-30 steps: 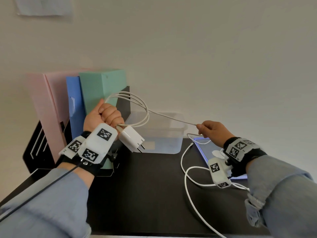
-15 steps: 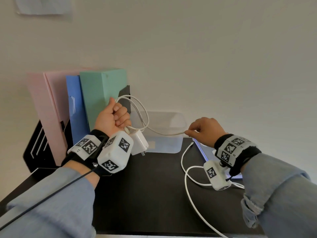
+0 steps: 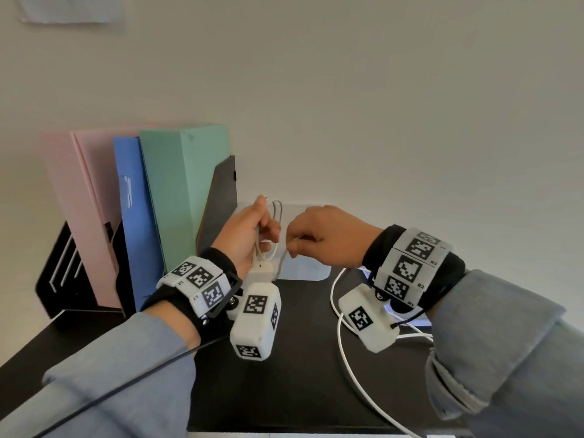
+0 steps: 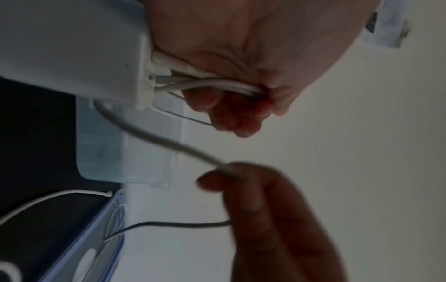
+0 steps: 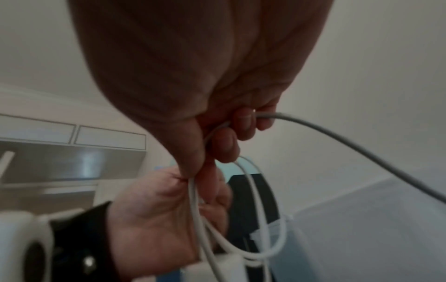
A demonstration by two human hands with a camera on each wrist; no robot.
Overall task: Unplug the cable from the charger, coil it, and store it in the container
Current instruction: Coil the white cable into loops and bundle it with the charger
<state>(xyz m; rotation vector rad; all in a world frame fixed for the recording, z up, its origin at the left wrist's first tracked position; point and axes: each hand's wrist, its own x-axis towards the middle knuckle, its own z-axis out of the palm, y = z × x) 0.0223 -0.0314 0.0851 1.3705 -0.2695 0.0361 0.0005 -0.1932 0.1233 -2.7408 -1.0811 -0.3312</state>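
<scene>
Left hand [image 3: 245,235] has its grip wrapped round the looped cable [image 3: 274,248] above the charger [image 3: 260,270]; right hand [image 3: 322,235] pinches the cable's loose strand just beside it.

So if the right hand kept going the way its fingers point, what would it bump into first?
Most likely the left hand, which grips the cable loops just ahead of the right hand. The gap between them looks small, though depth is hard to judge here.

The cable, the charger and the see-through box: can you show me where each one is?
cable [image 3: 343,352]: head view, on the loose white stretch lying on the desk.
charger [image 3: 259,273]: head view, on its white body under the left hand.
see-through box [image 3: 311,271]: head view, on its front wall.
</scene>
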